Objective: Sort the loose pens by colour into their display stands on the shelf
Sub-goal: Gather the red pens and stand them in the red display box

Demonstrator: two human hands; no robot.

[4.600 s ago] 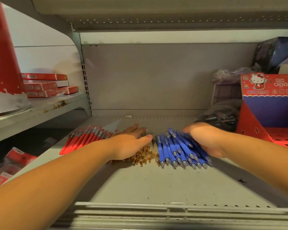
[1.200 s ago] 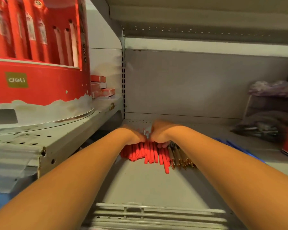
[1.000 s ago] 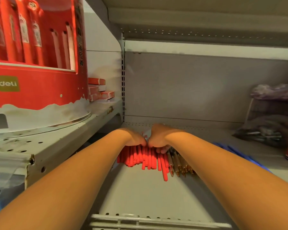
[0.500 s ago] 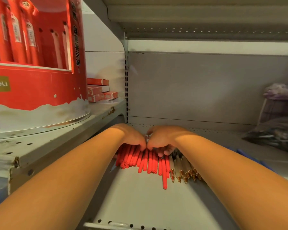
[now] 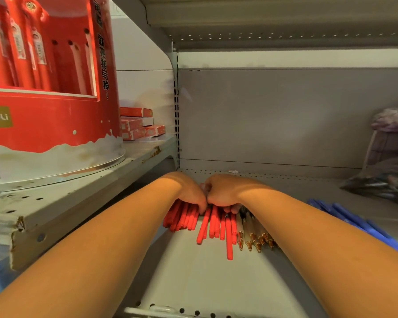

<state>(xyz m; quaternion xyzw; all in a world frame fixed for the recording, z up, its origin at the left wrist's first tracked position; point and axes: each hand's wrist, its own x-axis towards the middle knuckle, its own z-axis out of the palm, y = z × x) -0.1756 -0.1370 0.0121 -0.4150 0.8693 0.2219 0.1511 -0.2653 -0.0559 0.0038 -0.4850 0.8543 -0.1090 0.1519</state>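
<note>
Red pens (image 5: 213, 223) lay side by side on the grey shelf (image 5: 205, 283), just left of the gold-tipped pens (image 5: 255, 237). The left hand (image 5: 189, 191) and right hand (image 5: 225, 191) touched knuckle to knuckle, fingers curled round the red pens' far ends. Blue pens (image 5: 345, 216) lay further right.

Two hands are in view, the left hand (image 5: 189, 193) and the right hand (image 5: 223, 191). Under them lie about a dozen red pens (image 5: 213, 226): some six bunched at the left, six more fanned beside them. At least five clear pens (image 5: 251, 237) with gold tips show next to those. The blue pens (image 5: 345, 216) are several, but a forearm hides too many to count. There is one round display stand (image 5: 44, 125), about five small red boxes (image 5: 136, 125) and two filled bags (image 5: 381, 182).
</note>
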